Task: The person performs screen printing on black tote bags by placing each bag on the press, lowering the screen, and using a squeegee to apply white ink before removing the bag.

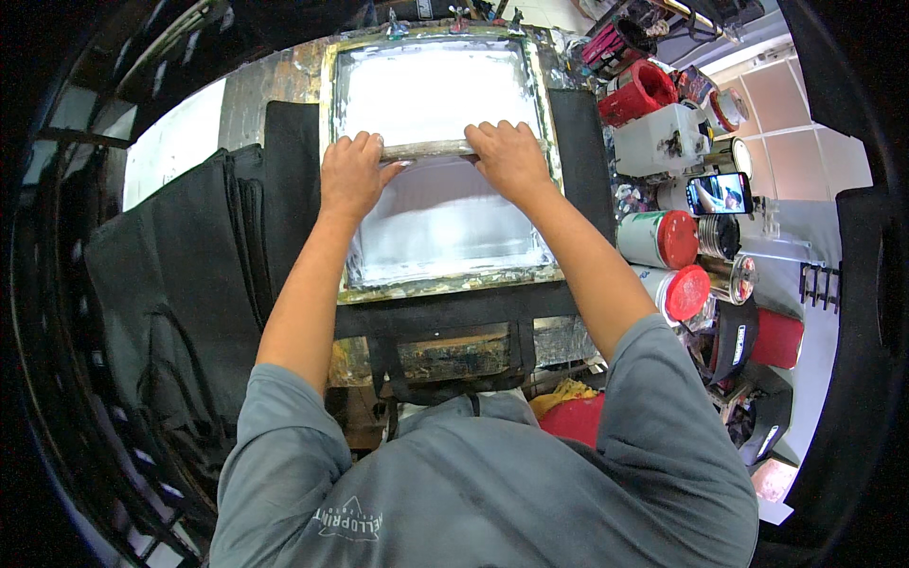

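One left hand and one right hand grip one bar across one frame.

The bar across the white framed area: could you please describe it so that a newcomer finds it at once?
Look at the large paint-stained frame, above centre, around a white area. Across it, between the left hand and the right hand, runs a straight greyish bar. Unlike the frame's sides, it crosses the white area and both hands hold it.
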Tool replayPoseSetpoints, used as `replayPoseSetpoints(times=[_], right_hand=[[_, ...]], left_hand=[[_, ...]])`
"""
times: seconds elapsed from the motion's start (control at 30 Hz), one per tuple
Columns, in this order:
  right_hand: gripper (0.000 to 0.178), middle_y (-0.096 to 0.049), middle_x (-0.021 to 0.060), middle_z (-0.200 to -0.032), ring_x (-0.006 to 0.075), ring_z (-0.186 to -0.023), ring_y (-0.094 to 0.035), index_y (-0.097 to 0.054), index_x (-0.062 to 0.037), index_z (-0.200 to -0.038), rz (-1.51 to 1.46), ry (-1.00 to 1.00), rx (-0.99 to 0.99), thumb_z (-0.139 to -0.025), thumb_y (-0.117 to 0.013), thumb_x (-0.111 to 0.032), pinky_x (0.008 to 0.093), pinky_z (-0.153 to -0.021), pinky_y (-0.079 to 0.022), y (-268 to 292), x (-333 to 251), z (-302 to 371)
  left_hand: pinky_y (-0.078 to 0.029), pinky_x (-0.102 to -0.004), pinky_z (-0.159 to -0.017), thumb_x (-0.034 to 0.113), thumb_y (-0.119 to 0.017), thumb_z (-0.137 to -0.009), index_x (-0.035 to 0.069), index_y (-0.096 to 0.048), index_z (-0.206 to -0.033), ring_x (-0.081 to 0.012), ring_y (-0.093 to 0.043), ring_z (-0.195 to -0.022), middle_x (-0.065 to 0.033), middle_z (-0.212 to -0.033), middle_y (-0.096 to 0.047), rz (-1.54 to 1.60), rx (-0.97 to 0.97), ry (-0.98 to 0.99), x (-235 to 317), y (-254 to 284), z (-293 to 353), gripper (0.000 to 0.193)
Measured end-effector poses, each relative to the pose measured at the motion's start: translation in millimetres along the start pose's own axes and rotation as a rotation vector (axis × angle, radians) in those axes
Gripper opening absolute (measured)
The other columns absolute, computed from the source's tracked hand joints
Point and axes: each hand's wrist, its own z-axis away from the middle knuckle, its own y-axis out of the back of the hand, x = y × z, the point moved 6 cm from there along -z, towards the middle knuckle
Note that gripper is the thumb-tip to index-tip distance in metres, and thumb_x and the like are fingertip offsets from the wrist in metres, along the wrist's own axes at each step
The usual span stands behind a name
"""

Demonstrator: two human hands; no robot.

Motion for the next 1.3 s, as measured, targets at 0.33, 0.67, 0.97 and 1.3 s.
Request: replayPoseSetpoints(times=[0.33,0.67,0.97,1.3], right_hand=[[0.036,-0.065,0.0033,-0.1,0.0254,-0.097,-0.065,-0.058,-0.0122,-0.109,-0.015,-0.008,-0.081,-0.08,-0.079,-0.018,0.0431,-0.083,-0.048,13.3,-36.5,68.4],[0.04,-0.064,0.0043,-0.099,0.0249,-0.095,-0.064,-0.06,-0.0128,-0.111,-0.011,0.028,-0.068,-0.078,-0.081,-0.02,0.0418,-0.081,-0.047,20.7,-73.7,137.9],[0.043,-0.066,0.0074,-0.106,0.0282,-0.098,-0.066,-0.059,-0.0175,-0.133,-0.051,0.05,-0.165,-0.097,-0.065,-0.04,0.0469,-0.08,-0.048,41.4,-64.0,127.6],[0.038,-0.06,0.0073,-0.114,0.0251,-0.113,-0.057,-0.056,-0.0078,-0.126,-0.129,0.016,0.011,-0.092,-0.065,-0.023,0.0498,-0.1,-0.038,31.9,-96.2,150.2]], left_hand=[[-0.048,-0.0417,-0.084,0.04,-0.082,-0.08,0.004,-0.069,-0.103,-0.028,-0.062,-0.089,-0.0091,-0.095,-0.066,0.012,-0.014,-0.027,27.2,14.9,70.7,0.044],[-0.047,-0.0416,-0.083,0.041,-0.083,-0.078,0.005,-0.067,-0.103,-0.0278,-0.06,-0.089,-0.0081,-0.096,-0.064,0.033,-0.044,-0.009,51.7,25.0,146.7,0.046],[-0.039,-0.0474,-0.109,0.038,-0.089,-0.077,-0.001,-0.045,-0.143,-0.0368,-0.048,-0.127,-0.0218,-0.137,-0.048,0.263,0.293,0.146,48.4,64.1,176.5,0.088],[-0.05,-0.0453,-0.098,0.034,-0.095,-0.07,-0.008,-0.039,-0.149,-0.0386,-0.056,-0.113,-0.0211,-0.126,-0.048,0.313,0.04,0.519,7.7,6.5,248.5,0.106]])
